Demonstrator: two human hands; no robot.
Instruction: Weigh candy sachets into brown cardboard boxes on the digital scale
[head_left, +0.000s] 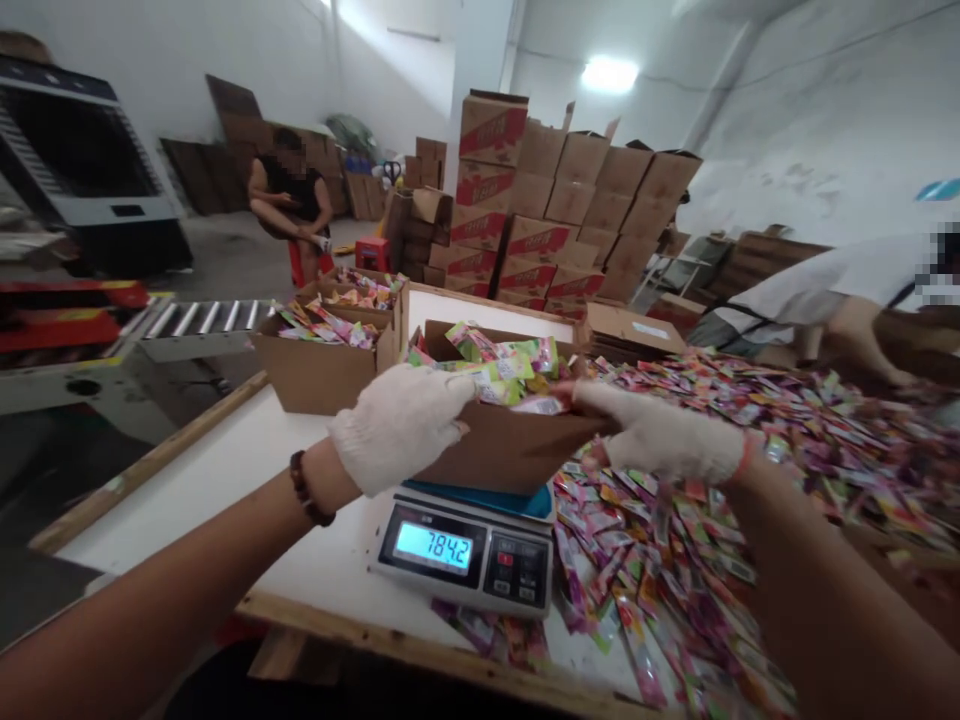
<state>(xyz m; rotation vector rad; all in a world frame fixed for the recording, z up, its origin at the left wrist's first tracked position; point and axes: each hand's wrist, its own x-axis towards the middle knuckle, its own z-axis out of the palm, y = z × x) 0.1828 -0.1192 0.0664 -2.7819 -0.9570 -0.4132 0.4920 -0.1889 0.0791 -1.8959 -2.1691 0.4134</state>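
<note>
Gripping from opposite sides, a white-gloved left hand and white-gloved right hand clamp a brown cardboard box of colourful foil sachets atop a grey digital scale.

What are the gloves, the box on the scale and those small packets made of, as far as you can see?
The gloves look like knitted white cotton: matte, with a fuzzy, visible knit. The box looks like plain brown cardboard, matte, with folded flaps. The packets seem to be printed plastic film, glossy where creases catch light; any foil lining cannot be told.
</note>
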